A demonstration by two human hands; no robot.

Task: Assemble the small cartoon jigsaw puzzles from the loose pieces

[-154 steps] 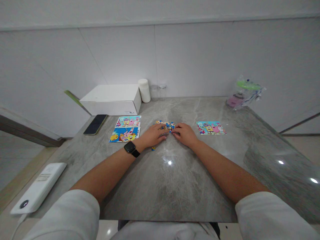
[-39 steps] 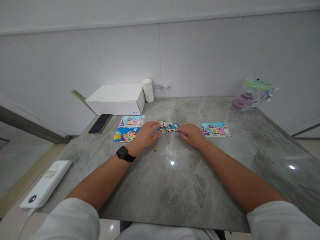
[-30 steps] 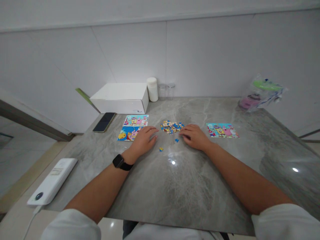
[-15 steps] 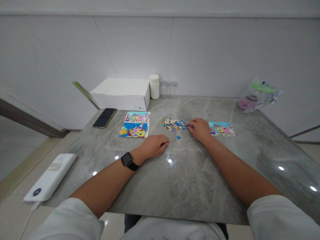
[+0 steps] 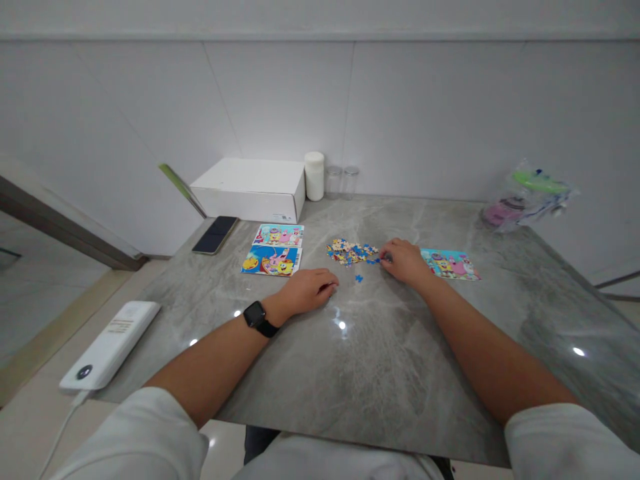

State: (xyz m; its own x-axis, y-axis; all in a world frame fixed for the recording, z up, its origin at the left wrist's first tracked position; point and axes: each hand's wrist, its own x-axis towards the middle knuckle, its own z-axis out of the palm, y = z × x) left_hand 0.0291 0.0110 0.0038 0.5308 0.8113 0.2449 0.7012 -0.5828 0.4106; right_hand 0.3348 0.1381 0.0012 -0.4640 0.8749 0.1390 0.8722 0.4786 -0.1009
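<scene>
A small heap of jigsaw puzzle pieces (image 5: pixel 350 251), blue, yellow and pale, lies on the grey marbled table (image 5: pixel 360 373). My right hand (image 5: pixel 403 260) is at the heap's right edge, fingertips pinched together on a small puzzle piece (image 5: pixel 389 257) that is mostly hidden. One loose blue piece (image 5: pixel 359 279) sits just in front of the heap. My left hand (image 5: pixel 311 291), below a black watch (image 5: pixel 255 314), rests on the table with its fingers curled in; whether anything is inside them is hidden. Beyond my right wrist lies a cartoon picture strip (image 5: pixel 453 264), partly covered by the hand.
Two cartoon picture cards (image 5: pixel 270 260) lie left of the heap, with a phone (image 5: pixel 216 235) beyond. Along the wall stand a white box (image 5: pixel 247 193), a white bottle (image 5: pixel 315 177) and two clear jars (image 5: pixel 342 183). A plastic bag (image 5: pixel 525 200) sits far right, a white power bank (image 5: pixel 110 345) left.
The view has shifted slightly. My right hand has drawn a little to the right at the heap's edge, where some blue pieces now show more. My left hand stays curled in place.
</scene>
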